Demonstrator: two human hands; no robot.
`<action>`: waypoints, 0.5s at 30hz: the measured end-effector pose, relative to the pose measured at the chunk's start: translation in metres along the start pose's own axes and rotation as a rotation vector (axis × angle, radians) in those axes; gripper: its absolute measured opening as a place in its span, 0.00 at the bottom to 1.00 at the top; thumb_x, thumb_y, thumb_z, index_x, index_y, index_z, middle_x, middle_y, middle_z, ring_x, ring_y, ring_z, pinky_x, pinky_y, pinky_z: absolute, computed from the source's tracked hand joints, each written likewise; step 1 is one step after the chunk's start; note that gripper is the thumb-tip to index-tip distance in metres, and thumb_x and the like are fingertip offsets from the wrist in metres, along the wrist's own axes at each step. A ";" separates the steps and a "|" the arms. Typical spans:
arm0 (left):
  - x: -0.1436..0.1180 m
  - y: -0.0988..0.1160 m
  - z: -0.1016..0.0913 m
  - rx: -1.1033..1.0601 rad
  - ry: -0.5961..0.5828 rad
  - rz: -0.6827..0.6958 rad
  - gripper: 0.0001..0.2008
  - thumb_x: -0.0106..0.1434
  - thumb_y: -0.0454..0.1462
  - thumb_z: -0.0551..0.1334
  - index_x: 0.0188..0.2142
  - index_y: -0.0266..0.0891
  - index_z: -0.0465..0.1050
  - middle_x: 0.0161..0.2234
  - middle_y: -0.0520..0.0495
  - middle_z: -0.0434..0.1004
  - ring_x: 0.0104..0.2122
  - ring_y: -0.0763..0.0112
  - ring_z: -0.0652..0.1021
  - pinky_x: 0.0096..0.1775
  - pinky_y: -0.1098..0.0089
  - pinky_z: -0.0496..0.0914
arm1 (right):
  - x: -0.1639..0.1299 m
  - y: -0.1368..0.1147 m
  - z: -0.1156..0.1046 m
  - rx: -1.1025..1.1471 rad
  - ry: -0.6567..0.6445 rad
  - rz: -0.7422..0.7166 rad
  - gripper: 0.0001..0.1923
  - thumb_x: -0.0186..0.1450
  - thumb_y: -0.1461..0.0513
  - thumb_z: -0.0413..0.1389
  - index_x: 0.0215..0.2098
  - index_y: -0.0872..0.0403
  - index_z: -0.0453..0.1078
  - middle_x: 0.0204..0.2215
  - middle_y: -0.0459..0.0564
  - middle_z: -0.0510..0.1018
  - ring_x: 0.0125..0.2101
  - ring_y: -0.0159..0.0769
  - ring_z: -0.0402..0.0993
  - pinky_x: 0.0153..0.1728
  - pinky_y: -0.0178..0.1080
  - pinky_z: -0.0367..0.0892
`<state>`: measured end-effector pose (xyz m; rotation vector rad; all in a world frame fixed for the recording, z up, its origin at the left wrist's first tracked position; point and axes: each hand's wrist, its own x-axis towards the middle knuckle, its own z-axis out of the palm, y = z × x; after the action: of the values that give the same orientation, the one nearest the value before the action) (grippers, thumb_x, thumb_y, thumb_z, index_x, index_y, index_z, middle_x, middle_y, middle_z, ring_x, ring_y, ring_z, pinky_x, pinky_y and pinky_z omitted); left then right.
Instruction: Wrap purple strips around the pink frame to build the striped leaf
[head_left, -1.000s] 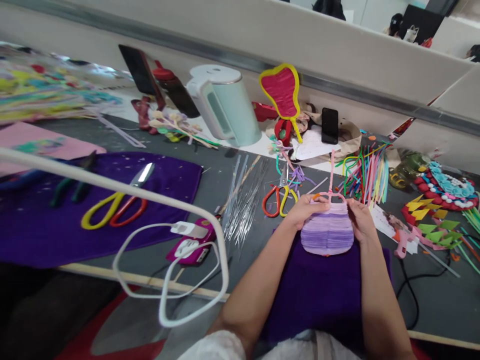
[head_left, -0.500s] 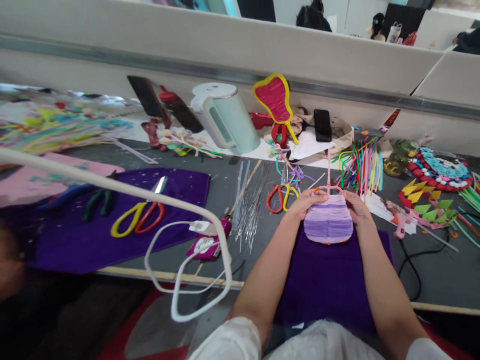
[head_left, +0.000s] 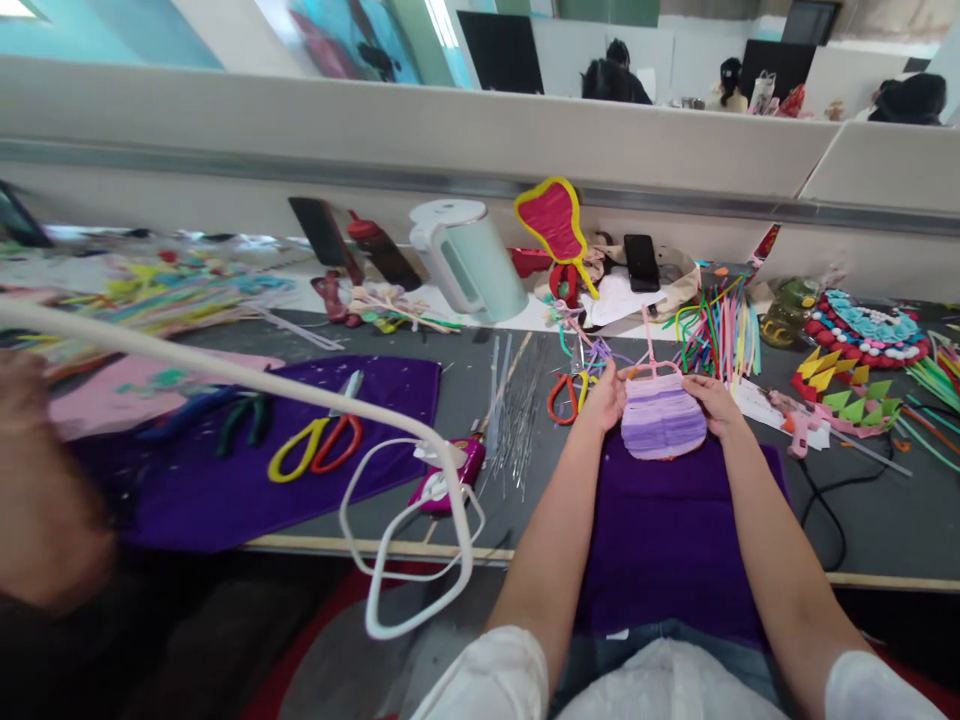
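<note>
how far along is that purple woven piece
The purple woven piece looks mostly filled with banded rows. Left hand and right hand grip its top corners over the purple cloth. The pink frame above the rows remains bare.

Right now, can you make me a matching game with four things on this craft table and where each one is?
Things:
1. purple woven piece
2. kettle
3. yellow and red scissors
4. black phone

Places:
A. lying on the purple cloth to the left
B. propped against the back wall, right of the red fan shape
C. held between the left hand and right hand
D. standing by the back wall, left of the red fan shape

Pairs: 1-C, 2-D, 3-A, 4-B
</note>
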<state>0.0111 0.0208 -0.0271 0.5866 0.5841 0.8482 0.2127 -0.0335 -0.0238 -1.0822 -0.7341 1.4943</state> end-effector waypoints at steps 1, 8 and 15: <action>0.000 0.000 -0.001 -0.019 -0.011 0.010 0.31 0.60 0.57 0.57 0.44 0.30 0.74 0.33 0.37 0.81 0.36 0.59 0.80 0.37 0.66 0.71 | 0.001 0.002 0.001 0.012 0.030 -0.007 0.18 0.41 0.57 0.71 0.27 0.56 0.75 0.21 0.45 0.79 0.21 0.31 0.72 0.27 0.35 0.66; -0.001 -0.005 -0.004 0.072 0.027 0.077 0.21 0.52 0.30 0.68 0.47 0.32 0.74 0.35 0.40 0.81 0.30 0.67 0.79 0.37 0.69 0.70 | 0.007 0.006 0.002 0.021 0.097 -0.039 0.19 0.42 0.54 0.70 0.29 0.54 0.75 0.20 0.44 0.79 0.21 0.32 0.72 0.27 0.37 0.67; 0.004 -0.002 -0.008 0.016 0.106 0.200 0.17 0.51 0.33 0.70 0.42 0.32 0.76 0.33 0.42 0.81 0.31 0.68 0.79 0.37 0.71 0.70 | 0.003 0.000 -0.005 -0.097 -0.024 -0.085 0.18 0.45 0.56 0.70 0.31 0.55 0.77 0.25 0.46 0.81 0.24 0.32 0.73 0.30 0.36 0.67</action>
<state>0.0086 0.0247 -0.0353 0.6245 0.6353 1.0690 0.2169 -0.0312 -0.0264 -1.0928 -0.8667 1.4136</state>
